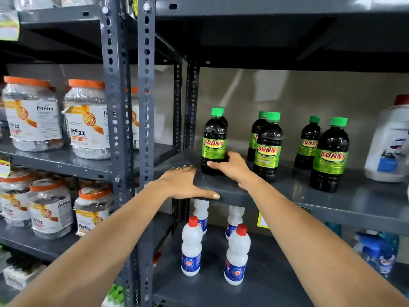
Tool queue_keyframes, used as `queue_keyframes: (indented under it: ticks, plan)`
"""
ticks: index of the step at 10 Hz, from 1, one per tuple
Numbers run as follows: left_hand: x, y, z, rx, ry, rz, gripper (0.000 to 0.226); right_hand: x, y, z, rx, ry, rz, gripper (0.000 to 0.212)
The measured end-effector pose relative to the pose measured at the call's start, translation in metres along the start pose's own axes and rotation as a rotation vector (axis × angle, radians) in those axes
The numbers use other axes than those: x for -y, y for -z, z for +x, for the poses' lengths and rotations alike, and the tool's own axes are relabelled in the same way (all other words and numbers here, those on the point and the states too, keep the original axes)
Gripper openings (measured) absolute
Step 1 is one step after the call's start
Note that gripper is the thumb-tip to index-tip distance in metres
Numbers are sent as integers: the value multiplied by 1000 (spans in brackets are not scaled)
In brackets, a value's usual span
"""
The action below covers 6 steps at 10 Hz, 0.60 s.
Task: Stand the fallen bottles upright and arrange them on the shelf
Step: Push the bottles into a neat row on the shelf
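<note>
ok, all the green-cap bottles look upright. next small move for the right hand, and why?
Probably nudge the leftmost bottle back into line. The right hand grips its base, and it stands apart from the other pairs, with one bottle close behind it. The left hand just rests flat on the shelf edge.

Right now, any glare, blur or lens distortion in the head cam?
Head view: wide-angle bowing bends the shelf uprights; glare streaks on the back wall; edges soft, the white jug blurred; under-shelf dark; the Sunny bottle by the right hand is sharp.

Six bottles (267,147) stand on the shelf (332,196), in three pairs, one behind another. A big jug (389,142) stands to their right. More bottles stand on the shelf below.
</note>
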<state>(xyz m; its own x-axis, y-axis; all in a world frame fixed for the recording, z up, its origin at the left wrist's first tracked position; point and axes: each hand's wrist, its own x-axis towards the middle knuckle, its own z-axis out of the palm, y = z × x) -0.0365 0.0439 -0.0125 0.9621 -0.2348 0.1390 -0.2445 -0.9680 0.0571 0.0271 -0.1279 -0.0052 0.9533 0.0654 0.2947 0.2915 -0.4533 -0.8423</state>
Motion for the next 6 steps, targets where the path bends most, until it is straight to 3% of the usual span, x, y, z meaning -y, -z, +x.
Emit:
queue_keyframes:
  ticks: [4, 6]
  plan:
    - [-5, 2, -6, -48, 44, -3, 133, 2, -1, -4, 36, 39, -46, 61]
    - [-12, -1, -18, -80, 120, 46, 134, 13, 12, -18, -28, 107, 21, 72]
